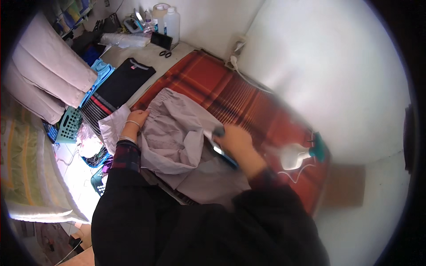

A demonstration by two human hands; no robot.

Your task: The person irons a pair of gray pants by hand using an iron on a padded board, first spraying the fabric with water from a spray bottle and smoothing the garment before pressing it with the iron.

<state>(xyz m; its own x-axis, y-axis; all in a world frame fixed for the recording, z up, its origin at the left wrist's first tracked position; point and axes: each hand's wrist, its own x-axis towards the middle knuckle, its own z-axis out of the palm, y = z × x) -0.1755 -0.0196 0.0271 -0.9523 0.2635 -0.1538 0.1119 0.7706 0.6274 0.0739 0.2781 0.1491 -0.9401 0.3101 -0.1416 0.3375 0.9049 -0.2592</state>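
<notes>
A pale pinkish-beige garment [173, 139] with an elastic gathered waistband lies bunched on a red plaid cloth [213, 76]. My left hand [137, 119] grips its gathered edge on the left. My right hand [236, 138], blurred, is closed around the dark handle of what looks like a clothes iron [226, 158], its body partly hidden by the hand and wrist. The iron rests on or just over the garment's flat lower part; contact cannot be made out. A white spray bottle [293, 156] with a teal head lies to the right of my right hand.
A folded black shirt [124, 79] lies at the left. Beyond it are scissors [165, 54], a phone [161, 40], a plastic bottle [171, 25] and a tape roll [160, 11]. A plugged-in white cord [248, 79] follows the wall. Beige trousers [50, 63] hang at left, above a green basket [69, 124].
</notes>
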